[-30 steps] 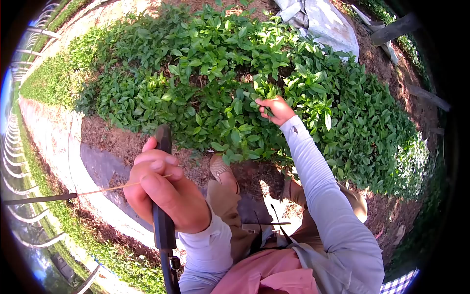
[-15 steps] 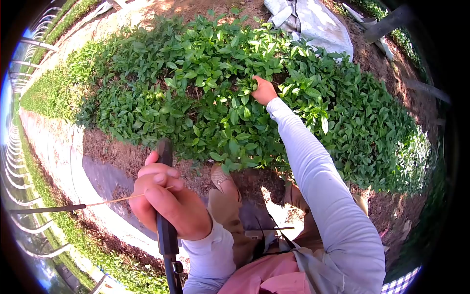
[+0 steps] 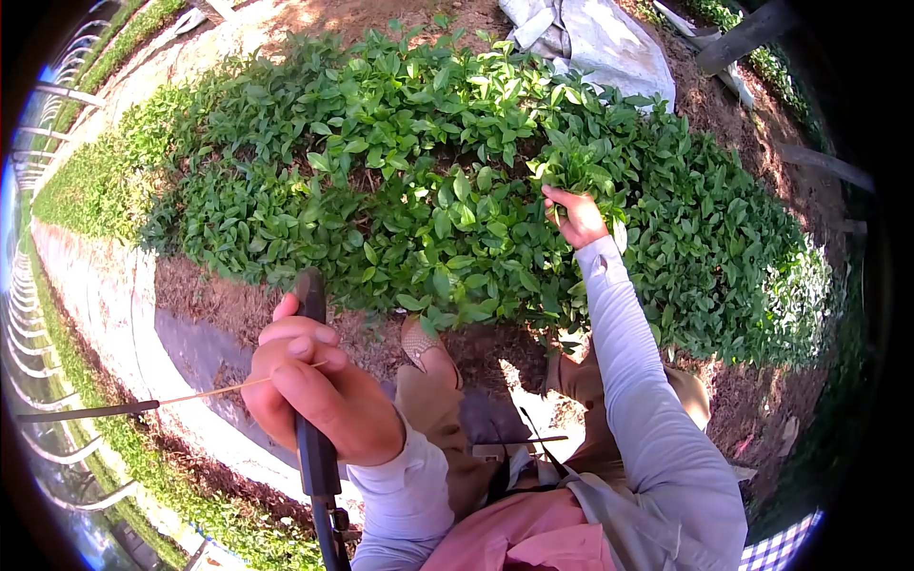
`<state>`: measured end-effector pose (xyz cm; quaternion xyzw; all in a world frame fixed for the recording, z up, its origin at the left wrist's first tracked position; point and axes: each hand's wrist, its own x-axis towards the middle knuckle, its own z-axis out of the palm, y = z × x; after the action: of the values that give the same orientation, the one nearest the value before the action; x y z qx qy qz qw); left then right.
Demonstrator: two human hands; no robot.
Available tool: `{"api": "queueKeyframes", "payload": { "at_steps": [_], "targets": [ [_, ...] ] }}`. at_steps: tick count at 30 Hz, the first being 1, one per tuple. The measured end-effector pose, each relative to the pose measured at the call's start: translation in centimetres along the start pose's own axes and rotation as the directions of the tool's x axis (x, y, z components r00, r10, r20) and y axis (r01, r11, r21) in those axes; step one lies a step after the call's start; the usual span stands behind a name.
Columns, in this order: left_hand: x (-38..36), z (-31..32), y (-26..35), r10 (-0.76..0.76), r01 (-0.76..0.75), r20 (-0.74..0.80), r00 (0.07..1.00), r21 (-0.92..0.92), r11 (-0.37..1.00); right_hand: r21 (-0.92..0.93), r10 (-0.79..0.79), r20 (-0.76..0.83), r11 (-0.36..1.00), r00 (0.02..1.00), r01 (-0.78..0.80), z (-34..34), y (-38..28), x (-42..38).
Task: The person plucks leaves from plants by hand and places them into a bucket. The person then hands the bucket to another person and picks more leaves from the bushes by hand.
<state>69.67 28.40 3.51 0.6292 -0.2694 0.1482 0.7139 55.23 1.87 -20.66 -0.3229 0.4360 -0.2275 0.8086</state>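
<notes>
My right hand (image 3: 579, 221) is at the near side of the leafy green bushes (image 3: 447, 195). Its thumb and fingers close around a bunch of leafy shoots (image 3: 577, 171), with some fingertips hidden among the leaves. Nearer to me, my left hand (image 3: 319, 385) is wrapped round a black handle (image 3: 317, 457), which runs down to the bottom edge of the view. Between its fingers is also a thin stick (image 3: 205, 394), tan near the hand and dark and thicker toward the left, like an incense stick.
A grey-white sheet (image 3: 619, 52) lies on the soil behind the bushes. Wooden posts (image 3: 747, 38) stand at the upper right. My shoe (image 3: 416, 344) is close to the bush's near edge. On the left, a pale strip of path (image 3: 133, 295) runs beside another hedge row (image 3: 181, 481).
My right hand has moved right and a little toward me, from the middle of the bush to the shoots it now grips. My left hand keeps its hold on the handle and stick.
</notes>
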Motion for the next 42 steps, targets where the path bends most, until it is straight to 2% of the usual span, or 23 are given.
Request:
{"api": "queueKeyframes", "payload": {
  "at_steps": [2,5,6,7,9,10,11,12,13,15,17,18,19,21,26,27,33,34,35,37,40,41,42],
  "targets": [
    [0.0,0.3,-0.1,0.019,-0.019,-0.004,1.0,0.034,0.999,-0.346,-0.094,-0.001,0.934,0.996,0.088,-0.3,2.0,3.4],
    [-0.1,0.7,-0.3,0.018,-0.018,0.008,1.0,0.037,0.999,-0.803,-0.223,0.153,0.54,0.963,0.253,1.9,2.8,6.0],
    [0.0,0.8,-0.3,0.018,-0.019,0.012,1.0,0.036,0.999,-0.873,-0.326,0.275,0.31,0.904,0.377,2.4,3.7,7.1],
    [0.0,0.9,-0.3,0.018,-0.018,0.015,1.0,0.035,0.999,-0.907,-0.321,0.345,0.128,0.882,0.401,2.6,4.0,7.4],
    [0.0,1.1,-0.4,0.013,-0.013,0.015,1.0,0.035,0.999,-0.915,-0.217,0.383,0.044,0.898,0.401,2.7,4.6,8.4],
    [0.1,1.2,-0.3,0.009,-0.009,0.011,1.0,0.039,0.999,-0.909,-0.274,0.397,0.01,0.876,0.416,2.3,5.0,8.3],
    [0.1,1.2,-0.3,0.004,-0.004,0.005,1.0,0.045,0.999,-0.872,-0.235,0.285,0.34,0.929,0.353,2.4,4.6,7.2],
    [0.0,1.2,-0.4,0.008,-0.008,0.002,1.0,0.041,0.999,-0.737,-0.154,0.187,0.632,0.97,0.242,2.7,3.4,5.6],
    [0.0,1.2,-0.5,0.011,-0.011,0.0,1.0,0.039,0.999,-0.519,-0.04,0.114,0.85,0.993,0.094,2.9,2.5,4.5],
    [-0.3,1.0,-0.6,0.012,-0.012,0.003,1.0,0.05,0.999,-0.044,-0.135,0.065,0.989,0.989,0.138,0.9,0.4,3.5],
    [-0.3,0.9,-0.7,0.023,-0.023,0.014,1.0,0.05,0.998,0.362,-0.15,-0.019,0.921,0.989,0.146,-0.2,-2.4,1.1],
    [-0.3,0.8,-0.5,0.009,-0.01,0.018,1.0,0.051,0.999,0.457,-0.222,0.038,0.871,0.974,0.181,-1.3,-2.6,0.6],
    [-0.2,0.8,-0.4,0.005,-0.006,0.022,1.0,0.039,0.999,0.433,-0.258,0.075,0.879,0.963,0.202,-2.3,-2.6,0.1],
    [-0.2,0.8,-0.1,-0.009,0.009,0.028,1.0,0.024,1.0,0.486,-0.208,0.087,0.862,0.974,0.141,-3.8,-1.6,-0.6],
    [-0.3,0.9,0.0,0.015,-0.016,0.056,0.998,0.019,1.0,0.436,0.034,-0.088,0.9,0.996,0.008,-4.3,2.3,-0.8],
    [-0.3,1.0,-0.1,0.017,-0.018,0.066,0.998,0.019,1.0,0.369,0.07,-0.155,0.929,0.986,-0.008,-3.9,3.0,-0.3],
    [-0.2,1.1,-0.4,0.01,-0.011,0.048,0.999,0.027,1.0,-0.003,-0.041,-0.275,0.999,0.961,0.042,-1.5,5.6,4.0],
    [-0.2,1.1,-0.5,0.003,-0.004,0.045,0.999,0.026,1.0,-0.152,-0.065,-0.324,0.988,0.944,0.016,-1.3,5.7,5.2],
    [-0.2,1.1,-0.5,-0.004,0.003,0.042,0.999,0.024,1.0,-0.237,-0.129,-0.324,0.97,0.937,0.052,-0.7,5.7,5.7],
    [-0.2,1.0,-0.6,-0.011,0.01,0.04,0.999,0.025,1.0,-0.365,-0.411,-0.258,0.879,0.874,0.306,0.3,6.0,6.1],
    [-0.2,1.0,-0.6,-0.005,0.004,0.041,0.999,0.026,1.0,-0.418,-0.418,-0.252,0.86,0.873,0.292,-0.9,6.6,7.3],
    [-0.2,1.0,-0.7,0.001,-0.002,0.04,0.999,0.021,1.0,-0.229,-0.069,-0.306,0.973,0.95,-0.003,0.0,4.8,5.7],
    [-0.1,0.9,-0.7,0.007,-0.008,0.04,0.999,0.017,1.0,0.071,0.112,-0.14,0.992,0.984,-0.103,-0.9,4.7,5.4]
  ]
}}
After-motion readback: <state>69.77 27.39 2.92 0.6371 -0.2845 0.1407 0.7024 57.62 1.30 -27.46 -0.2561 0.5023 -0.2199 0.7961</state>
